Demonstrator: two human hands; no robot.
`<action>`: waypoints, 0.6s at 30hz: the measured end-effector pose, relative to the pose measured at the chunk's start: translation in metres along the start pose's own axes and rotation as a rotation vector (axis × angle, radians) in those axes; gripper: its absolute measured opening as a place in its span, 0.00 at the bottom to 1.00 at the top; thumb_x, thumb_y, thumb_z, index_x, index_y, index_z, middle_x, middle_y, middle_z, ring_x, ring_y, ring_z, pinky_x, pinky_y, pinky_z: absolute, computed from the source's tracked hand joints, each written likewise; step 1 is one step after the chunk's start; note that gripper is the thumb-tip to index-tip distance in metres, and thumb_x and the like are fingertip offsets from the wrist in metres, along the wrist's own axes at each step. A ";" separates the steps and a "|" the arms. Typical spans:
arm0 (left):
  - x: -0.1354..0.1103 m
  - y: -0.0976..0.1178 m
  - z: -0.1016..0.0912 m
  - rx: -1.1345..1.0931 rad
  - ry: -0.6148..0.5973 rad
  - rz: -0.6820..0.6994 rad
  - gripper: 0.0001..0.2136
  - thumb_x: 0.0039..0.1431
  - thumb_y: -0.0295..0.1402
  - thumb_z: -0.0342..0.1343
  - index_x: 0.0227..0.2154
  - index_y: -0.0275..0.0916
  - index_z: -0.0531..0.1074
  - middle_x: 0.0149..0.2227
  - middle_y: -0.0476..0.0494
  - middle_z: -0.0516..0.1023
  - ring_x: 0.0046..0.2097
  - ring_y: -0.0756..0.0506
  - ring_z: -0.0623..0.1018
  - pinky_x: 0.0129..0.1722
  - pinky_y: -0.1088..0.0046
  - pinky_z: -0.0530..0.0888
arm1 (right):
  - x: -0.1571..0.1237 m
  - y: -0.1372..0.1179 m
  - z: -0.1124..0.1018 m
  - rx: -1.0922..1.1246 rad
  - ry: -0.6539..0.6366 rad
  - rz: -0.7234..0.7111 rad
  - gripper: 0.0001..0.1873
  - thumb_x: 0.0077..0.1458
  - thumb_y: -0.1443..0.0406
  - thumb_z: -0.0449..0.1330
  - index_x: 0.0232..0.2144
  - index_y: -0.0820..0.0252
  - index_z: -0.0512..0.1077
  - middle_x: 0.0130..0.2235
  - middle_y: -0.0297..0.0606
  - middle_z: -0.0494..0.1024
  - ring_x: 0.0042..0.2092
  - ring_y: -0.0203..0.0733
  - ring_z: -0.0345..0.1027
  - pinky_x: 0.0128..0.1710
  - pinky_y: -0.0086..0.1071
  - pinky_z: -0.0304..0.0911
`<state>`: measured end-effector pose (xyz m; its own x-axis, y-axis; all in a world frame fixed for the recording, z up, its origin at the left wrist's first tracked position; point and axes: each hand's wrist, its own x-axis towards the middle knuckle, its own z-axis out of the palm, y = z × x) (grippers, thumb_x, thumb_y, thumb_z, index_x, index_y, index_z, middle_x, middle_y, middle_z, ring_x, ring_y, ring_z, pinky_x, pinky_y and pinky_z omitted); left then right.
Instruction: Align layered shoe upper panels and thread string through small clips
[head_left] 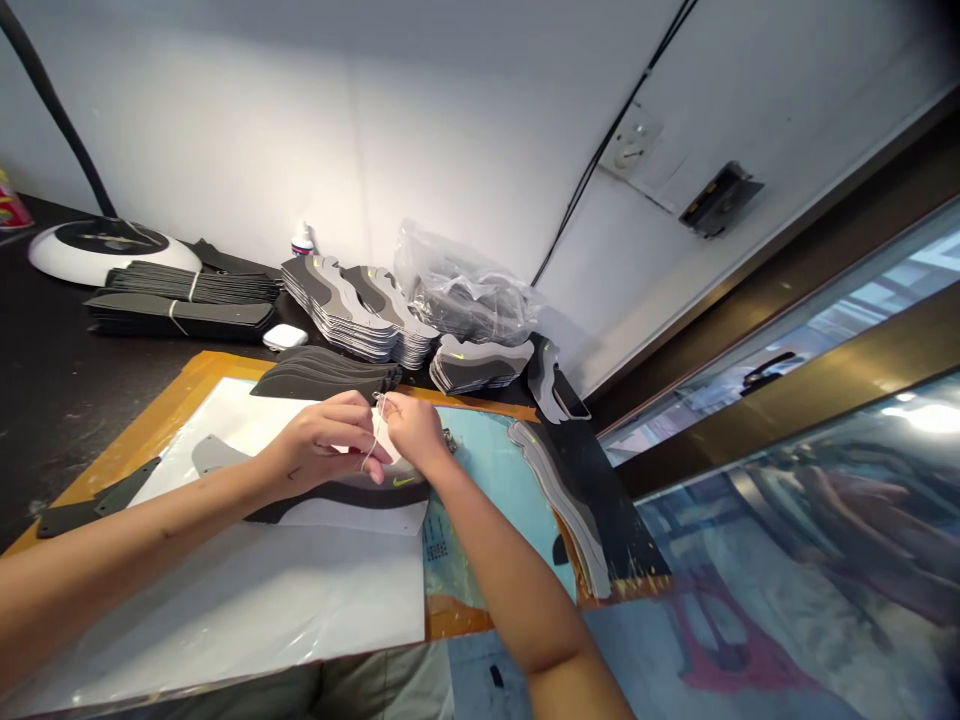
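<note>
Over the board, my left hand has its fingers curled around one end of a thin white band. My right hand is closed in a pinch on the band's upper part, close beside the left. Whether the band is elastic or plain string I cannot tell. Below both hands lies a grey and black shoe-upper piece with a small yellow-green swoosh, partly covered by my left hand and forearm. Just beyond them rests a fanned stack of dark grey pieces.
Stacks of grey shoe pieces stand at the back, near a clear plastic bag. Banded black bundles, a white case and a lamp base are at left. More pieces line the right edge, by a glass door.
</note>
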<state>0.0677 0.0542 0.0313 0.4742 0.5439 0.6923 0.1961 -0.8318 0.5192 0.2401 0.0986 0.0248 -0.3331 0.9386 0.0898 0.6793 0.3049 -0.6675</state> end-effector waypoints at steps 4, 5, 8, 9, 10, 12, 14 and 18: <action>0.000 -0.001 0.000 -0.253 0.091 -0.230 0.14 0.57 0.47 0.66 0.25 0.44 0.85 0.23 0.45 0.75 0.28 0.48 0.72 0.28 0.74 0.69 | 0.009 0.006 0.005 0.770 -0.085 0.171 0.18 0.65 0.62 0.52 0.22 0.57 0.61 0.22 0.25 0.59 0.21 0.30 0.50 0.23 0.23 0.56; -0.001 -0.002 0.003 -0.315 0.106 -0.306 0.15 0.56 0.49 0.67 0.24 0.43 0.85 0.22 0.45 0.74 0.27 0.49 0.71 0.27 0.75 0.68 | 0.010 0.006 0.006 0.908 -0.085 0.204 0.18 0.65 0.62 0.53 0.22 0.57 0.61 0.21 0.23 0.56 0.19 0.29 0.45 0.22 0.23 0.57; -0.005 -0.006 0.013 -0.600 0.256 -0.549 0.17 0.49 0.51 0.71 0.26 0.41 0.85 0.25 0.45 0.75 0.28 0.50 0.71 0.27 0.77 0.69 | 0.011 0.003 0.008 1.159 -0.055 0.250 0.18 0.66 0.62 0.53 0.23 0.57 0.61 0.18 0.20 0.51 0.18 0.27 0.36 0.21 0.22 0.57; -0.006 -0.008 0.015 -0.708 0.335 -0.616 0.17 0.46 0.51 0.72 0.30 0.42 0.86 0.27 0.45 0.77 0.30 0.50 0.72 0.29 0.78 0.71 | 0.010 0.001 0.008 1.204 -0.039 0.257 0.18 0.67 0.62 0.53 0.23 0.57 0.61 0.17 0.19 0.50 0.17 0.27 0.35 0.21 0.21 0.57; -0.005 -0.009 0.017 -0.807 0.421 -0.670 0.18 0.44 0.50 0.74 0.34 0.43 0.86 0.29 0.45 0.78 0.31 0.51 0.73 0.32 0.78 0.72 | 0.010 0.000 0.008 1.236 -0.024 0.263 0.18 0.68 0.62 0.52 0.23 0.57 0.61 0.17 0.19 0.48 0.17 0.28 0.35 0.21 0.21 0.57; -0.002 -0.010 0.018 -0.959 0.562 -0.739 0.23 0.40 0.47 0.77 0.41 0.46 0.85 0.33 0.46 0.79 0.34 0.52 0.74 0.36 0.80 0.75 | 0.009 -0.002 0.010 1.272 0.013 0.259 0.18 0.68 0.61 0.52 0.24 0.56 0.61 0.17 0.20 0.48 0.17 0.28 0.36 0.21 0.21 0.58; 0.003 -0.010 0.016 -1.057 0.634 -0.784 0.25 0.39 0.45 0.77 0.43 0.46 0.84 0.34 0.47 0.79 0.33 0.54 0.73 0.36 0.83 0.75 | 0.009 -0.002 0.013 1.277 0.065 0.217 0.18 0.67 0.59 0.55 0.25 0.56 0.61 0.19 0.21 0.52 0.19 0.28 0.39 0.22 0.21 0.60; 0.007 -0.011 0.016 -1.101 0.676 -0.845 0.26 0.40 0.47 0.77 0.43 0.45 0.84 0.45 0.45 0.80 0.35 0.53 0.73 0.38 0.82 0.76 | 0.008 0.001 0.021 1.131 0.144 -0.003 0.20 0.63 0.51 0.57 0.25 0.56 0.61 0.24 0.25 0.57 0.22 0.29 0.46 0.24 0.23 0.63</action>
<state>0.0821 0.0654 0.0223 0.0310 0.9982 -0.0511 -0.6544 0.0589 0.7539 0.2245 0.1034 0.0090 -0.2058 0.9702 0.1274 -0.3246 0.0552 -0.9442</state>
